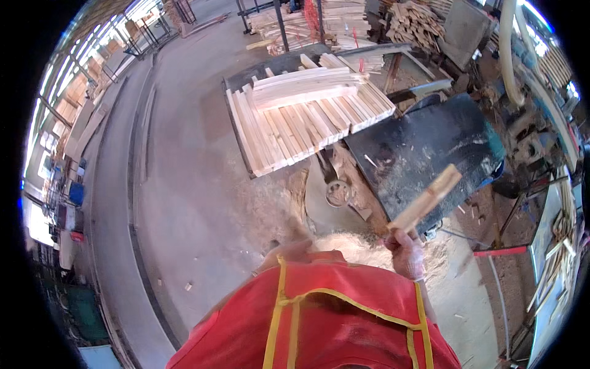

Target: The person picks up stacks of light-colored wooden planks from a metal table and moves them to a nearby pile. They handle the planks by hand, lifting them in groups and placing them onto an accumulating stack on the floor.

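Observation:
My right hand [407, 253] grips the near end of a short wooden board [427, 198], which slants up and away over a dark metal machine table [393, 154]. The board's far end is raised toward the right. My left hand [292, 251] is close to the front of my red apron [362, 289]; motion smears its fingers, and I make out nothing in it. Ahead of me, a layer of pale wooden strips [301, 126] lies side by side on a stand, with more strips stacked crosswise on top.
Sawdust [350, 243] is heaped on the floor below the machine table. A round metal part [338, 193] sits under the strips. Stacked lumber [415, 27] stands at the back. On the right are a pale hose [509, 58], a red bar [501, 251] and scrap strips [560, 246].

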`<state>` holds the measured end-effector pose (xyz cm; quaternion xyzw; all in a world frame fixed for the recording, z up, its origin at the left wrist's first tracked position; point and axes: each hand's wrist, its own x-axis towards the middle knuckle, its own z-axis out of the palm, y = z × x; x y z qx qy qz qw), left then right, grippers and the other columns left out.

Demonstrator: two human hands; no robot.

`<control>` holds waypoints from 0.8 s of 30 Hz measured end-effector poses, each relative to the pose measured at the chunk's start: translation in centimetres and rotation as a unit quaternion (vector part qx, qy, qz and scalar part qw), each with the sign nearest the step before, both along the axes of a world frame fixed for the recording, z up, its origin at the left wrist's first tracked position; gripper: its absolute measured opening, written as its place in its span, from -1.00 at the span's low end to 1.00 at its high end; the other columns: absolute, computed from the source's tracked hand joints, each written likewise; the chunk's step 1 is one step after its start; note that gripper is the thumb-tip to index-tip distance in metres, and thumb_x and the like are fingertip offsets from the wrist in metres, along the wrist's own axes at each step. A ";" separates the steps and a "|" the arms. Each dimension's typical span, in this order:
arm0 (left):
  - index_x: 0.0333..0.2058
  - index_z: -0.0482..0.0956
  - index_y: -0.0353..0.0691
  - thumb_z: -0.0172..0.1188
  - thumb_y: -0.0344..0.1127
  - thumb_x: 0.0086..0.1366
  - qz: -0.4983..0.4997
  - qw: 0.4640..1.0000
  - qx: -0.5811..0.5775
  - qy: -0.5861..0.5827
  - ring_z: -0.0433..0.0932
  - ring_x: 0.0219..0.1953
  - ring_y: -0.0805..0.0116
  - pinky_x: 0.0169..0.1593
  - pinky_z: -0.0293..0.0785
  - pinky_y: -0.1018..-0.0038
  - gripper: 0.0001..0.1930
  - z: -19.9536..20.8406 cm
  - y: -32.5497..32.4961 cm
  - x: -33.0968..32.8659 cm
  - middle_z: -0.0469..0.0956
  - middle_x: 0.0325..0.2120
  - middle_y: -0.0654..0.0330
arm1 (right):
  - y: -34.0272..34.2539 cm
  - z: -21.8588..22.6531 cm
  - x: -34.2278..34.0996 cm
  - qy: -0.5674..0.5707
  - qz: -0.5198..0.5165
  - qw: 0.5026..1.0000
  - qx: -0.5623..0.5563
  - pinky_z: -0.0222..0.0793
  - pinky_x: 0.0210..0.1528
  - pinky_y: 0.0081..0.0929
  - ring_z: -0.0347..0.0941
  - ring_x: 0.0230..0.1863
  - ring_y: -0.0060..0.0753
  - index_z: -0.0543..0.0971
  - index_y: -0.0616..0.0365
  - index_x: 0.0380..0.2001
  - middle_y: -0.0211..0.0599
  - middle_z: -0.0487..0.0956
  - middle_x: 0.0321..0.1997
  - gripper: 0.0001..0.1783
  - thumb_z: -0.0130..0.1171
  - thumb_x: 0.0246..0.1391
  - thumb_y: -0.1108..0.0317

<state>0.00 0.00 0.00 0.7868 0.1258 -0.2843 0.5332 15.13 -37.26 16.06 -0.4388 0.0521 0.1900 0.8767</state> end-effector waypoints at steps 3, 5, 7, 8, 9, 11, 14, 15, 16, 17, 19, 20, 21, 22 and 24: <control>0.03 0.60 -0.37 0.36 -0.14 0.43 0.152 0.982 -0.112 -0.021 0.68 -0.21 0.23 -0.11 0.69 0.43 -0.59 3.2 0.7 0.4 0.63 -0.12 0.03 | 5.5 -0.1 1.1 0.063 -0.006 0.998 0.000 0.57 -0.23 -0.42 0.60 -0.30 -0.40 0.61 0.16 0.03 -0.34 0.68 -0.18 -0.66 0.34 0.19 0.41; -0.03 0.63 -0.36 0.37 -0.10 0.42 0.359 0.893 -0.235 0.138 0.68 -0.24 0.26 -0.12 0.67 0.43 -0.60 8.6 4.4 2.4 0.64 -0.18 0.05 | 11.9 -0.4 1.7 0.101 0.011 0.995 -0.006 0.59 -0.20 -0.43 0.61 -0.29 -0.37 0.61 0.18 0.03 -0.31 0.69 -0.15 -0.66 0.35 0.19 0.42; -0.03 0.64 -0.33 0.37 -0.07 0.41 0.438 0.843 -0.257 0.175 0.67 -0.24 0.27 -0.11 0.66 0.42 -0.59 10.0 8.7 1.7 0.64 -0.18 0.05 | 16.9 -0.3 2.0 0.078 0.022 0.996 0.022 0.61 -0.19 -0.40 0.62 -0.30 -0.37 0.60 0.21 0.02 -0.32 0.69 -0.17 -0.67 0.34 0.21 0.40; -0.03 0.65 -0.31 0.38 -0.05 0.40 0.446 0.844 -0.248 0.165 0.67 -0.23 0.27 -0.11 0.65 0.41 -0.58 10.0 11.3 0.4 0.65 -0.17 0.05 | 18.9 -0.8 2.0 0.072 0.015 0.997 0.028 0.61 -0.19 -0.40 0.62 -0.30 -0.37 0.60 0.21 0.02 -0.32 0.69 -0.17 -0.67 0.34 0.21 0.40; -0.02 0.65 -0.29 0.38 -0.03 0.40 0.450 0.846 -0.240 0.155 0.67 -0.22 0.28 -0.11 0.65 0.39 -0.58 10.0 14.1 -0.4 0.65 -0.16 0.05 | 20.9 -0.7 2.3 0.063 0.004 0.997 0.033 0.61 -0.19 -0.40 0.62 -0.30 -0.37 0.60 0.22 0.02 -0.32 0.69 -0.17 -0.67 0.34 0.21 0.40; 0.00 0.66 -0.25 0.38 0.01 0.38 0.460 0.849 -0.224 0.132 0.67 -0.21 0.28 -0.10 0.64 0.37 -0.56 10.5 19.2 -1.1 0.65 -0.14 0.05 | 23.7 1.1 3.1 0.054 -0.033 0.998 0.017 0.60 -0.19 -0.43 0.62 -0.29 -0.40 0.60 0.20 0.01 -0.34 0.68 -0.17 -0.68 0.34 0.20 0.40; 0.16 0.61 -0.20 0.36 -0.01 0.38 0.435 0.865 -0.150 0.198 0.67 -0.10 0.29 0.00 0.62 0.32 -0.50 14.6 24.5 -0.7 0.65 -0.05 0.05 | 24.4 1.6 4.8 0.045 -0.132 0.990 0.030 0.58 -0.24 -0.48 0.59 -0.32 -0.44 0.59 0.18 -0.01 -0.38 0.67 -0.23 -0.71 0.33 0.20 0.43; 0.21 0.55 -0.22 0.33 0.01 0.39 0.298 0.947 -0.040 0.111 0.67 -0.06 0.18 0.02 0.61 0.25 -0.44 13.6 26.8 -1.5 0.64 -0.01 -0.01 | 24.5 1.3 5.8 0.082 -0.194 0.977 0.029 0.60 -0.25 -0.52 0.60 -0.31 -0.44 0.59 0.18 -0.04 -0.39 0.66 -0.26 -0.75 0.31 0.22 0.46; 0.27 0.49 -0.25 0.30 0.03 0.39 0.145 0.987 0.072 0.020 0.68 -0.02 0.07 0.04 0.60 0.18 -0.38 11.7 29.4 -2.6 0.64 0.03 -0.07 | 23.3 0.5 6.8 0.054 -0.194 0.979 0.023 0.61 -0.24 -0.53 0.61 -0.29 -0.44 0.59 0.17 -0.08 -0.39 0.65 -0.27 -0.78 0.32 0.22 0.46; 0.33 0.42 -0.28 0.27 0.06 0.40 -0.015 0.981 0.180 -0.074 0.68 0.03 -0.04 0.06 0.59 0.11 -0.32 10.7 31.4 -2.8 0.64 0.06 -0.12 | 21.9 -0.5 7.9 0.026 -0.194 0.980 0.018 0.63 -0.23 -0.54 0.62 -0.27 -0.44 0.59 0.16 -0.11 -0.38 0.65 -0.27 -0.81 0.32 0.22 0.46; 0.37 0.41 -0.15 0.34 -0.08 0.34 -0.005 0.979 0.190 -0.075 0.67 0.06 0.11 0.12 0.59 0.24 -0.32 12.1 32.5 -0.6 0.67 0.06 -0.02 | 18.8 -2.1 10.8 0.068 -0.292 0.954 -0.008 0.58 -0.24 -0.56 0.57 -0.32 -0.46 0.61 0.21 -0.14 -0.36 0.66 -0.25 -0.83 0.31 0.30 0.36; 0.36 0.41 -0.18 0.31 -0.05 0.37 0.001 0.978 0.191 -0.081 0.67 0.07 0.02 0.11 0.59 0.18 -0.34 14.9 31.8 0.9 0.66 0.05 -0.07 | 18.0 -2.0 12.0 0.082 -0.299 0.950 0.030 0.60 -0.23 -0.54 0.57 -0.31 -0.45 0.58 0.24 -0.18 -0.34 0.63 -0.29 -0.79 0.30 0.32 0.31; 0.36 0.41 -0.20 0.28 -0.02 0.39 0.006 0.977 0.192 -0.088 0.66 0.07 -0.07 0.11 0.58 0.12 -0.35 16.6 31.4 2.0 0.66 0.04 -0.13 | 15.9 -3.1 13.5 0.077 -0.253 0.964 0.010 0.63 -0.22 -0.48 0.59 -0.30 -0.40 0.56 0.25 -0.18 -0.30 0.61 -0.31 -0.76 0.26 0.35 0.26; 0.36 0.40 -0.19 0.28 -0.03 0.39 -0.007 0.979 0.182 -0.094 0.66 0.08 -0.06 0.12 0.58 0.12 -0.35 15.7 31.4 2.9 0.66 0.04 -0.13 | 13.9 -4.5 13.2 0.105 -0.282 0.954 -0.003 0.65 -0.22 -0.46 0.59 -0.30 -0.37 0.56 0.23 -0.18 -0.29 0.60 -0.32 -0.77 0.25 0.35 0.26; 0.36 0.40 -0.18 0.28 -0.06 0.39 -0.010 0.978 0.184 -0.101 0.65 0.10 -0.06 0.14 0.57 0.14 -0.35 14.5 32.3 4.9 0.66 0.05 -0.14 | 17.0 -4.6 13.3 0.139 -0.270 0.952 -0.031 0.64 -0.26 -0.45 0.57 -0.33 -0.36 0.54 0.17 -0.20 -0.29 0.59 -0.33 -0.81 0.24 0.36 0.26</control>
